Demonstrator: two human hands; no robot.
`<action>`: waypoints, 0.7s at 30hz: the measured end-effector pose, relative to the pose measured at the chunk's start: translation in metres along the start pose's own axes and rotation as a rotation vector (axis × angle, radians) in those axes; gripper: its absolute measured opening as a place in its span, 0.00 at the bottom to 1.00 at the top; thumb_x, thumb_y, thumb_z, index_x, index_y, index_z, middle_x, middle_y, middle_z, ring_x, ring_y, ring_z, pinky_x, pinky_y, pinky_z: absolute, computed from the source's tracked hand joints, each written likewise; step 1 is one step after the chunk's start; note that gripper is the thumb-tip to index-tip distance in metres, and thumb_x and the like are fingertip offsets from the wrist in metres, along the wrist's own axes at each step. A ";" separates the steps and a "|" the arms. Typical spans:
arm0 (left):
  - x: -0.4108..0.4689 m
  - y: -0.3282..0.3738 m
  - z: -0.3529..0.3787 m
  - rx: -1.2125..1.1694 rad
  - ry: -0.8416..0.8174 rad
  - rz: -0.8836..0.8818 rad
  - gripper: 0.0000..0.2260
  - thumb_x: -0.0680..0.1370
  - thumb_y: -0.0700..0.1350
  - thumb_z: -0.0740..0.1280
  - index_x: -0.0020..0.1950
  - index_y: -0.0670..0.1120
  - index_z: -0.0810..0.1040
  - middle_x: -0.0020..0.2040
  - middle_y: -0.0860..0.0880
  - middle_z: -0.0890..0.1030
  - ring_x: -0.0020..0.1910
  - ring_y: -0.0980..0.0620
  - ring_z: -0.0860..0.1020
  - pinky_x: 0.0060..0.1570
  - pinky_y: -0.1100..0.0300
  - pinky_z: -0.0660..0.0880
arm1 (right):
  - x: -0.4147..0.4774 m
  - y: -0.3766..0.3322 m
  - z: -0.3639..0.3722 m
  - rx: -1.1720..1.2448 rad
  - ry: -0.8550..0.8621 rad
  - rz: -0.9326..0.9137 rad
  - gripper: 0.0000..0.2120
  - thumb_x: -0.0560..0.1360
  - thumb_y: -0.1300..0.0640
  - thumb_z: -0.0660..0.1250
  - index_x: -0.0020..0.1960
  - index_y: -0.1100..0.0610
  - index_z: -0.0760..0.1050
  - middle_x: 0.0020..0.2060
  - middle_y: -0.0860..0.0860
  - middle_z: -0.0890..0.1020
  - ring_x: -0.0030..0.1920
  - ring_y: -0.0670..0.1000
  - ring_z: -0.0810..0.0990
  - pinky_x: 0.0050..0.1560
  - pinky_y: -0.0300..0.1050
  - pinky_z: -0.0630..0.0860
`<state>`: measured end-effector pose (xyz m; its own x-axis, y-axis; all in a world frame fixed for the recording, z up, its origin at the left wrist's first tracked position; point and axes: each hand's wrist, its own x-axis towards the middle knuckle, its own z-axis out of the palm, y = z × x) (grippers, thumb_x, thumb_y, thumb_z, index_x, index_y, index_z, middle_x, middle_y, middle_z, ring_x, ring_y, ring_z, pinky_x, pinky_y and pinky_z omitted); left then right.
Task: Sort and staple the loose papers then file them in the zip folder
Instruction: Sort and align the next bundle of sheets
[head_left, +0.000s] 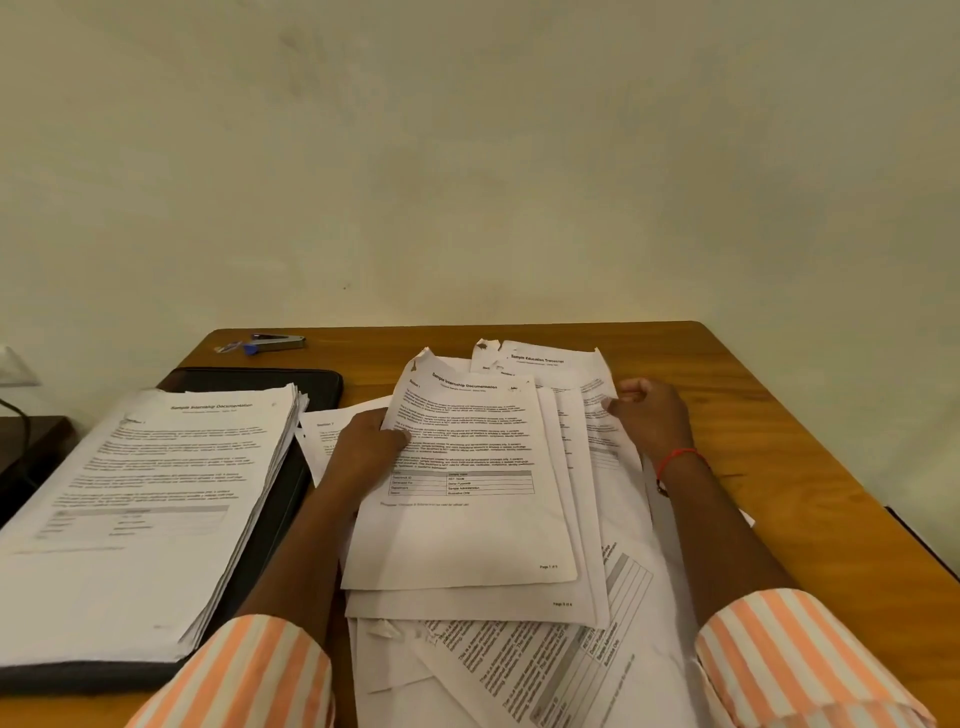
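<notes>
The papers (467, 493) lie fanned in the middle of the table (753, 415). They look light, limp and likely to slide on one another, and their top corners are torn, so they are best taken by opposite side edges and squared before lifting. The left hand (363, 447) grasps the top sheets' left edge, thumb on top; the right hand (649, 415) pinches the right edge of sheets lower down. A stack (145, 493) rests on the folder (291, 384) at left, the stapler (275, 343) beyond it.
</notes>
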<state>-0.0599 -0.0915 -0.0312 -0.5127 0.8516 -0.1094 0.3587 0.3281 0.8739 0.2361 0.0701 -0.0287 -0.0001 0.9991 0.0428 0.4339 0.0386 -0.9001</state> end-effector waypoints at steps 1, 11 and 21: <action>0.000 0.000 0.000 -0.003 0.001 -0.001 0.08 0.82 0.43 0.66 0.61 0.48 0.77 0.55 0.51 0.80 0.49 0.47 0.81 0.48 0.52 0.77 | 0.001 0.001 -0.001 0.045 -0.043 0.021 0.09 0.74 0.60 0.75 0.53 0.61 0.81 0.50 0.55 0.86 0.48 0.55 0.85 0.49 0.49 0.82; 0.002 0.004 -0.005 -0.202 0.020 -0.015 0.08 0.83 0.44 0.65 0.61 0.46 0.77 0.55 0.48 0.83 0.46 0.49 0.83 0.39 0.57 0.77 | -0.013 -0.001 -0.001 -0.126 -0.265 -0.205 0.17 0.80 0.58 0.68 0.69 0.57 0.76 0.64 0.52 0.80 0.63 0.55 0.79 0.61 0.48 0.76; -0.004 0.007 0.000 -0.283 0.019 0.011 0.12 0.83 0.49 0.66 0.65 0.49 0.76 0.57 0.50 0.84 0.50 0.47 0.85 0.51 0.46 0.83 | -0.012 -0.013 -0.036 0.515 0.930 -0.231 0.15 0.83 0.58 0.59 0.67 0.65 0.70 0.58 0.53 0.79 0.50 0.38 0.81 0.48 0.29 0.77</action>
<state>-0.0550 -0.0928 -0.0247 -0.5253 0.8459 -0.0922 0.1338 0.1892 0.9728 0.2631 0.0574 -0.0012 0.7430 0.5700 0.3507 0.0814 0.4432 -0.8927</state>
